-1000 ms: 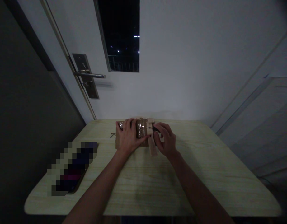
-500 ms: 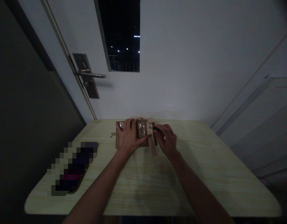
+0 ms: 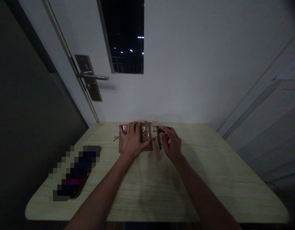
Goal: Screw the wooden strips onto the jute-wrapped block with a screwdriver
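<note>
A small brown cardboard box (image 3: pixel 145 133) wrapped in shiny tape lies at the far middle of the pale wooden table (image 3: pixel 162 185). My left hand (image 3: pixel 132 140) lies on top of the box with fingers curled over its far edge, pressing it down. My right hand (image 3: pixel 171 144) is closed at the box's right end, pinching a small dark tool (image 3: pixel 161 130) against a loose cardboard flap (image 3: pixel 156 143). What the tool is stays unclear in the dim light.
A blurred-out dark object (image 3: pixel 74 172) lies near the table's left edge. A tiny dark item (image 3: pixel 116 138) sits left of the box. Behind the table are a white wall, a door with a metal handle (image 3: pixel 91 77) and a dark window (image 3: pixel 124 35).
My right hand has shifted slightly left and closer to the box's end, with the dark tool moving along the flap. The left hand and box have stayed put.
</note>
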{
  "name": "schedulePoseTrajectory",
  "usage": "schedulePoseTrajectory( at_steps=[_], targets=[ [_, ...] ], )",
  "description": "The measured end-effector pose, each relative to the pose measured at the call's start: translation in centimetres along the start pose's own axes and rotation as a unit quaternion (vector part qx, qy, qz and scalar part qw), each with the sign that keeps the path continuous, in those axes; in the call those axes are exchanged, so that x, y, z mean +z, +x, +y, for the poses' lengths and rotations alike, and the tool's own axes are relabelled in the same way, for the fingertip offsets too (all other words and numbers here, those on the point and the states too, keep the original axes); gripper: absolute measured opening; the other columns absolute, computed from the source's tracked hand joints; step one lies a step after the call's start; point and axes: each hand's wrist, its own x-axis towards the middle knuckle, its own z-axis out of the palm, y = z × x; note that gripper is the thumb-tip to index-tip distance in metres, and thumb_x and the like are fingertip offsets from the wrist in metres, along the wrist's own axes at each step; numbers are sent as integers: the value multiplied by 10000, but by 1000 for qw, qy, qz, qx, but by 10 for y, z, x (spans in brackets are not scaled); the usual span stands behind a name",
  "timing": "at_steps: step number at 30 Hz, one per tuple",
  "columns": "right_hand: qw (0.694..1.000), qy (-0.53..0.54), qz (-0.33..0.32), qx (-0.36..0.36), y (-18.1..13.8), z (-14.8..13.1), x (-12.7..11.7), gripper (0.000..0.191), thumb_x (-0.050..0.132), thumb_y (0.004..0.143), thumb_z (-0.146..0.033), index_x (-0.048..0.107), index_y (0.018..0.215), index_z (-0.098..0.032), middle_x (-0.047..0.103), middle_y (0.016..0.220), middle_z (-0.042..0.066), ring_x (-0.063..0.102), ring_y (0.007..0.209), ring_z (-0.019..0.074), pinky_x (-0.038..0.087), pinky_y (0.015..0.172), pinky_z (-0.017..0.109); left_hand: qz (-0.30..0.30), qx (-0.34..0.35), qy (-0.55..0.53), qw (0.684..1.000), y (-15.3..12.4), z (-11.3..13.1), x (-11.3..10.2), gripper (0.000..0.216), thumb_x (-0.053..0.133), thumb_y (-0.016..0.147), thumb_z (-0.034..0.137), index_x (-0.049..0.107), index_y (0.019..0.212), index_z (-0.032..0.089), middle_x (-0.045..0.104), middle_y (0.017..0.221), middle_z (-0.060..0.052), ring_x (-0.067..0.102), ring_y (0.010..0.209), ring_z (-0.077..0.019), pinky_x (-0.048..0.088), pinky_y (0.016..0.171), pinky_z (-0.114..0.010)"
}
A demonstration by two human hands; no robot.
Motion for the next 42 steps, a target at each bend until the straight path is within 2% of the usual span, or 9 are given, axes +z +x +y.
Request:
schedulePoseTrajectory(
  at_steps=[3, 9, 14, 18, 24, 27, 33, 40, 42],
  targets=[
    [1000, -11, -2, 7, 1, 0, -1, 291, 459, 920, -175, 545, 1191, -235, 648, 1058, 69, 657, 821, 139, 555, 624, 247, 1, 5, 4, 1000, 0, 0, 0, 714, 484, 806, 642, 410, 1324, 157, 478, 1347, -169, 394, 1281, -337, 27, 1129, -645],
    [1000, -3, -6, -17, 0, 1, -1, 414, 394, 936, -143, 448, 1326, -268, 628, 1191, 78, 618, 1081, 177, 568, 831, 337, 3, 6, -1, 1000, 0, -1, 1, 702, 539, 777, 586, 407, 1323, 165, 472, 1354, -173, 389, 1286, -347, 46, 1121, -658],
    [1000, -13, 3, -8, 0, 1, -1, 336, 440, 934, -165, 512, 1250, -252, 647, 1070, 64, 653, 893, 144, 561, 671, 258, 3, 11, 2, 1000, 0, -2, 1, 699, 541, 778, 581, 401, 1326, 170, 481, 1347, -174, 400, 1277, -344, 47, 1119, -660],
    [1000, -12, 6, -8, 2, -1, -2, 295, 480, 923, -173, 540, 1201, -253, 642, 987, 42, 645, 815, 129, 546, 639, 246, 1, 12, 12, 1000, 0, -2, 2, 707, 544, 778, 584, 399, 1326, 161, 479, 1347, -173, 403, 1274, -338, 48, 1118, -660],
    [1000, 19, -9, -15, 3, -4, -3, 441, 450, 918, -150, 420, 1342, -266, 630, 1143, 77, 647, 929, 159, 571, 688, 283, 3, 10, 11, 1000, -1, -1, 1, 693, 532, 794, 585, 401, 1326, 160, 477, 1349, -166, 401, 1276, -338, 41, 1125, -649],
    [1000, 10, -4, -12, 3, -4, -3, 411, 429, 931, -146, 434, 1323, -270, 637, 1105, 71, 642, 946, 161, 565, 698, 284, 5, 9, 7, 1000, -1, -1, 2, 705, 502, 801, 629, 403, 1325, 167, 475, 1351, -170, 400, 1278, -340, 40, 1125, -649],
    [1000, 4, 12, -15, 4, -3, -3, 249, 521, 907, -194, 532, 1148, -257, 620, 953, 44, 627, 813, 148, 543, 657, 272, 5, 8, 5, 1000, -1, 0, 1, 741, 472, 805, 678, 399, 1332, 162, 478, 1346, -170, 406, 1272, -338, 30, 1128, -644],
    [999, 34, 15, -38, 4, -3, -3, 344, 410, 920, -155, 458, 1246, -252, 598, 1110, 83, 599, 1042, 193, 553, 821, 371, 6, 12, 3, 1000, 0, -1, 1, 751, 493, 796, 678, 392, 1333, 163, 478, 1341, -171, 409, 1265, -341, 39, 1126, -648],
    [999, 30, 8, -27, 3, -3, -2, 359, 400, 925, -150, 445, 1264, -258, 611, 1102, 76, 612, 1013, 185, 557, 807, 362, 11, 13, 1, 1000, -1, -1, 2, 749, 487, 796, 682, 396, 1330, 165, 479, 1338, -169, 411, 1262, -341, 37, 1126, -649]
  ],
)
